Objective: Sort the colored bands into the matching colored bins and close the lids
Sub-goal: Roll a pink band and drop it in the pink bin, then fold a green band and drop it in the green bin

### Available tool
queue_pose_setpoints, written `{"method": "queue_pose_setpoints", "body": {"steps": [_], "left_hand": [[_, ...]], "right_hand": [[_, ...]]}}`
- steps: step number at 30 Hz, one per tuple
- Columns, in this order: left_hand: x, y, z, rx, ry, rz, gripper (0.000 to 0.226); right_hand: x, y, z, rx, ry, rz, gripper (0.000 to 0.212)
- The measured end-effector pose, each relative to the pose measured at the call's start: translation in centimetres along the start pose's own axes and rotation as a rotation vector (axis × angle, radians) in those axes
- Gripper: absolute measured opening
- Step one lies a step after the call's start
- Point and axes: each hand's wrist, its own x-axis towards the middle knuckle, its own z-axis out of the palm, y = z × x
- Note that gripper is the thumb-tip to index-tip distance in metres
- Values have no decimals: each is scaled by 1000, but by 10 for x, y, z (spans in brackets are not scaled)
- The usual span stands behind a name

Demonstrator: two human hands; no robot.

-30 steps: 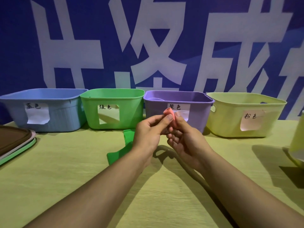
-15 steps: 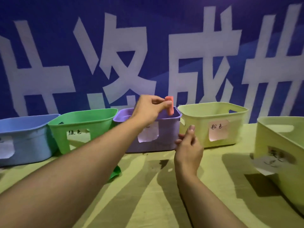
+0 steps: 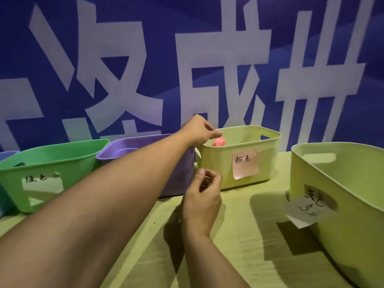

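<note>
Nearest, the right hand point(image 3: 201, 199) hovers over the yellow-green table point(image 3: 239, 235), fingers loosely curled, holding nothing. At right a pale bin point(image 3: 342, 215) carries a blurred note, perhaps 灰色. Beyond, the left hand point(image 3: 200, 132) reaches over the 粉色 bin point(image 3: 239, 159), fingertips pinched just above the pink band point(image 3: 219, 141) inside it; contact is unclear. The green bin point(image 3: 52, 173) reads 绿色. A blue banner point(image 3: 207, 59) with white characters stands behind.

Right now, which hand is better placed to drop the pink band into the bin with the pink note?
Left. The left hand is over the pale yellow-green plastic bin with the pink band beneath its fingers; the right hand is low, in front.
</note>
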Motion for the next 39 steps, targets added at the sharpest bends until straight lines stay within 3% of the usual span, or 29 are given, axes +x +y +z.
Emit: {"method": "queue_pose_setpoints", "body": {"steps": [13, 20, 25, 28, 36, 39], "left_hand": [[-101, -22, -37, -252, 298, 162, 33], [-191, -90, -56, -346, 419, 10, 28], [-243, -142, -68, -287, 510, -177, 25], [-250, -157, -73, -227, 468, -209, 25], [-260, -171, -82, -55, 106, -298, 40], [-258, -179, -81, -16, 33, -305, 27]], "right_hand": [[-7, -1, 3, -78, -94, -131, 4], [-21, -6, 7, -109, -323, -309, 8], [-41, -13, 12, -235, -624, -418, 13], [-51, -14, 18, -327, -770, -488, 21], [-64, -8, 22, -565, -1046, -469, 36], [-69, -7, 23, -587, -1164, -400, 37]]}}
